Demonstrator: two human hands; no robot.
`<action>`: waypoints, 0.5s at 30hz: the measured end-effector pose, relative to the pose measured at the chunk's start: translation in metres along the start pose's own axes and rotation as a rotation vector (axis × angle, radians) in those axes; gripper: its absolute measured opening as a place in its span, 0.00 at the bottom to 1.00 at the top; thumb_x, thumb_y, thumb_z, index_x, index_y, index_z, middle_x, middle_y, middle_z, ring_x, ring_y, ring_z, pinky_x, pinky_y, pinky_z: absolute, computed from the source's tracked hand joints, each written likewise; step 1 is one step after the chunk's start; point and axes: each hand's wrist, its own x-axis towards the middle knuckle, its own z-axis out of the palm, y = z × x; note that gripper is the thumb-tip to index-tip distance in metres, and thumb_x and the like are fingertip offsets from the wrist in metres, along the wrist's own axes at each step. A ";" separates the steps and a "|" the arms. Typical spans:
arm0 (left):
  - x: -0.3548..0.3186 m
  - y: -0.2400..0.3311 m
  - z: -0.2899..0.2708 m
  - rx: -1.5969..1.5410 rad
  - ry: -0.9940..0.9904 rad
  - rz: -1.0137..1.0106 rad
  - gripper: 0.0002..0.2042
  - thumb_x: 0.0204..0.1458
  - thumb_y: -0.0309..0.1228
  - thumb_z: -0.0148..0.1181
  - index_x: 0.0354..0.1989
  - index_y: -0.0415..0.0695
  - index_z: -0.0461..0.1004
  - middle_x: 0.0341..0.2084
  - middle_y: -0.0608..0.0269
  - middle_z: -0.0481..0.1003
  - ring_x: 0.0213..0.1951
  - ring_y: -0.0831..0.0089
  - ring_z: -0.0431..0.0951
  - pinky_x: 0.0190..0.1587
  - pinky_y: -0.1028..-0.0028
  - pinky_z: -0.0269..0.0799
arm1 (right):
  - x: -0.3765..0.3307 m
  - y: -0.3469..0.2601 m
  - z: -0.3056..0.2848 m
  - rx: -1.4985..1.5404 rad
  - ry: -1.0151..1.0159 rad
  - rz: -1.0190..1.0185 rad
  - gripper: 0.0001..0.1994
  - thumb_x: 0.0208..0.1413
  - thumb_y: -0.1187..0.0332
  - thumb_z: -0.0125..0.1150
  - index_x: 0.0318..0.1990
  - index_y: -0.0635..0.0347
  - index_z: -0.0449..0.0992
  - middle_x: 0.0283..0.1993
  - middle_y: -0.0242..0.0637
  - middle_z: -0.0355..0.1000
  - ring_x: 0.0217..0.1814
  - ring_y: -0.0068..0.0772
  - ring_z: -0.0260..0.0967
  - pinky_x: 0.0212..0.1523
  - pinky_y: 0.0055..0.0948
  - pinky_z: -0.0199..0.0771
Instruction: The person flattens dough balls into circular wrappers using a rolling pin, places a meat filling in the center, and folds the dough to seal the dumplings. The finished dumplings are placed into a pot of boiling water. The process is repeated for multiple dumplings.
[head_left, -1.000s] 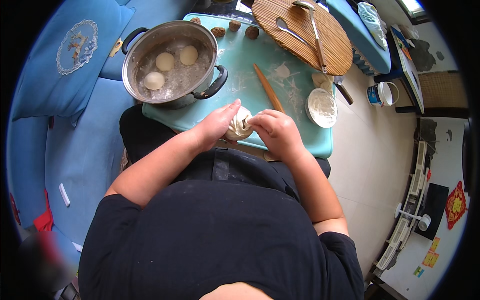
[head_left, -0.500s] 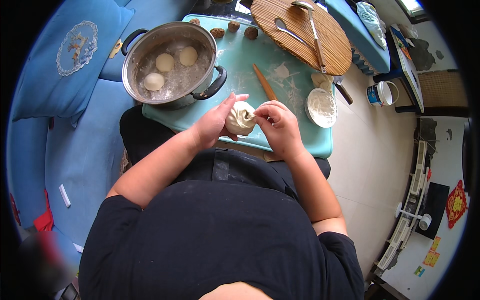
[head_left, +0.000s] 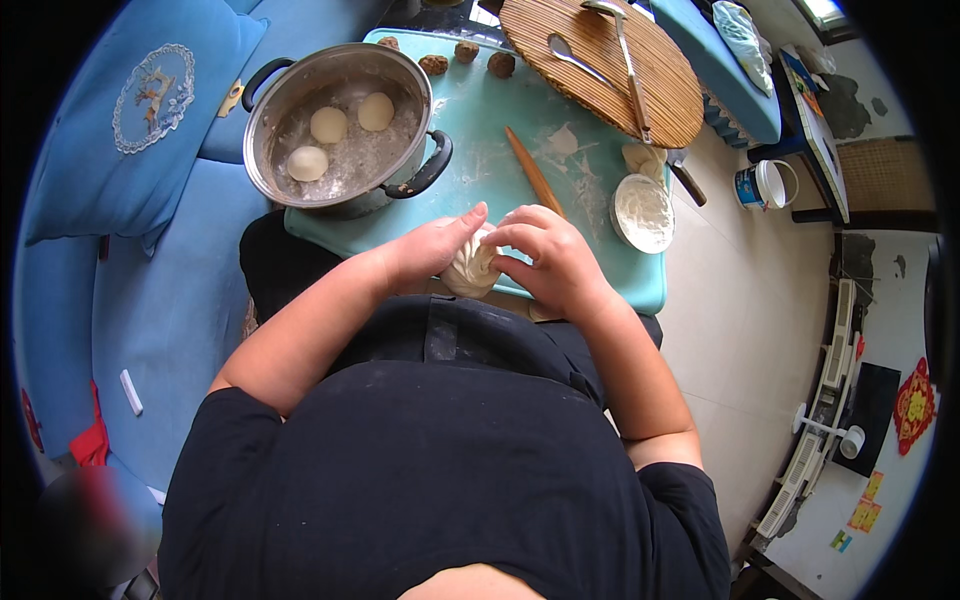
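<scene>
A pleated white dough bun is held just over the near edge of the turquoise table. My left hand cups it from the left, thumb raised along its side. My right hand is closed at the bun's right side, thumb and fingers pinching its gathered folds; the fingertips are partly hidden. Beyond the right hand lies a wooden rolling pin. A bowl of flour stands to the right, with a piece of dough behind it.
A large steel pot with black handles holds three pale dough rounds. Several brown filling balls lie at the table's far side. A woven round board carries a spoon and a ladle. A knife handle juts past the right edge.
The bun has tilted and shifted slightly left and nearer to me. My right hand has moved over its folds, with the fingers spread a little further round it.
</scene>
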 end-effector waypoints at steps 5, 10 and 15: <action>-0.008 0.022 0.006 -0.112 -0.017 -0.133 0.29 0.60 0.55 0.31 0.50 0.42 0.68 0.36 0.62 0.74 0.32 0.74 0.75 0.29 0.75 0.72 | -0.002 0.002 0.001 -0.163 0.014 -0.069 0.07 0.41 0.78 0.64 0.29 0.60 0.75 0.30 0.36 0.70 0.33 0.32 0.70 0.31 0.27 0.70; -0.008 0.018 0.001 -0.316 0.062 0.078 0.28 0.60 0.55 0.30 0.47 0.45 0.69 0.29 0.66 0.74 0.23 0.79 0.71 0.22 0.81 0.66 | -0.005 0.002 0.004 0.087 0.219 0.258 0.05 0.44 0.78 0.63 0.30 0.63 0.75 0.31 0.36 0.71 0.32 0.30 0.70 0.32 0.25 0.70; -0.008 0.009 0.005 -0.150 0.162 0.078 0.27 0.60 0.55 0.30 0.46 0.45 0.69 0.28 0.67 0.72 0.24 0.80 0.69 0.22 0.81 0.63 | -0.004 0.004 -0.004 0.166 0.079 0.223 0.06 0.44 0.77 0.64 0.33 0.63 0.77 0.34 0.36 0.72 0.32 0.31 0.70 0.33 0.24 0.70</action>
